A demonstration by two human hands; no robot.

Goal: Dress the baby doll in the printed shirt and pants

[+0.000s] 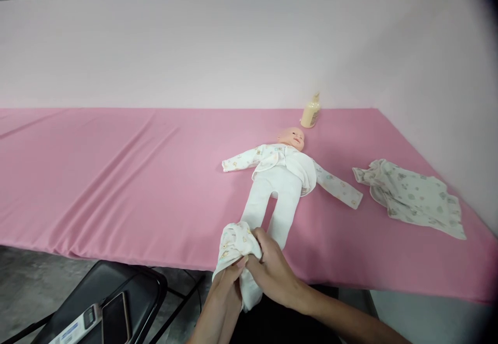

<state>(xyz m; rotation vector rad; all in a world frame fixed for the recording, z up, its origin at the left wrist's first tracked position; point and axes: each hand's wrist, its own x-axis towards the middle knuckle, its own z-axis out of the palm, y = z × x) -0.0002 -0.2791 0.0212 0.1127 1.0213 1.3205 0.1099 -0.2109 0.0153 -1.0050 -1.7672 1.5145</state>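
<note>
A baby doll (pixel 278 178) lies on its back on the pink sheet, its head away from me. It wears a printed white top with the sleeves spread out, and its legs are white. A pair of printed white baby pants (pixel 235 241) is bunched around the end of the leg on my left, at the table's front edge. My left hand (pixel 229 285) grips the cloth from below. From the right, my right hand (pixel 272 270) pinches the same cloth, thumb close to the left thumb. Cloth hides the doll's foot inside.
A yellowish pump bottle (pixel 310 112) stands beyond the doll's head. Another printed garment (pixel 416 194) lies on the sheet (pixel 116 178) at right. On a black chair (pixel 136 276) at lower left lie a phone (pixel 115 319) and a white device (pixel 80 327). A white wall borders the table.
</note>
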